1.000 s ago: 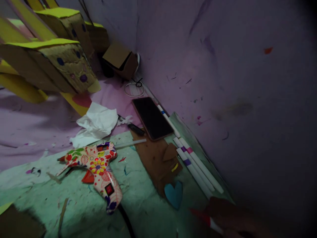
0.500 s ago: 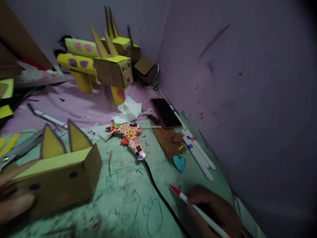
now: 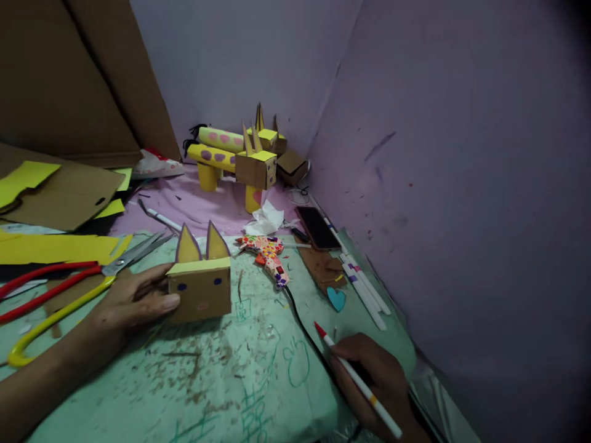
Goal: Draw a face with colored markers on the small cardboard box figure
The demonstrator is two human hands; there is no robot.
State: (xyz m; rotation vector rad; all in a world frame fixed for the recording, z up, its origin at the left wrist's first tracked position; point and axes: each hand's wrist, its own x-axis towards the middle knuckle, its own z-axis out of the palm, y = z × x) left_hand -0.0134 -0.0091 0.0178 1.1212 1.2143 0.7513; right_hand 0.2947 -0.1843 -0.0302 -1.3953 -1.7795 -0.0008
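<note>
My left hand [image 3: 138, 298] grips the left side of a small cardboard box head [image 3: 199, 295]. The box has a yellow top, two pointed yellow ears edged in purple, two dark eye dots and a faint pinkish mark below them. In my right hand [image 3: 372, 378] is a white marker [image 3: 357, 380], held like a pen with its red tip pointing up and left, apart from the box. Between the hands lies a flower-patterned hot glue gun [image 3: 265, 249], its black cord running toward my right hand.
Large scissors [image 3: 120, 263] and yellow paper [image 3: 50, 248] lie at left. Finished cardboard animals [image 3: 256, 167] stand at the back. A phone [image 3: 317, 227], several white markers [image 3: 364, 289], brown cardboard [image 3: 318, 264] and a blue heart [image 3: 336, 299] line the right, beside the wall [image 3: 452, 184].
The view has pulled back and shifted left, showing the scissors and more of my left arm. The box head now faces me more squarely. Both hands keep their holds.
</note>
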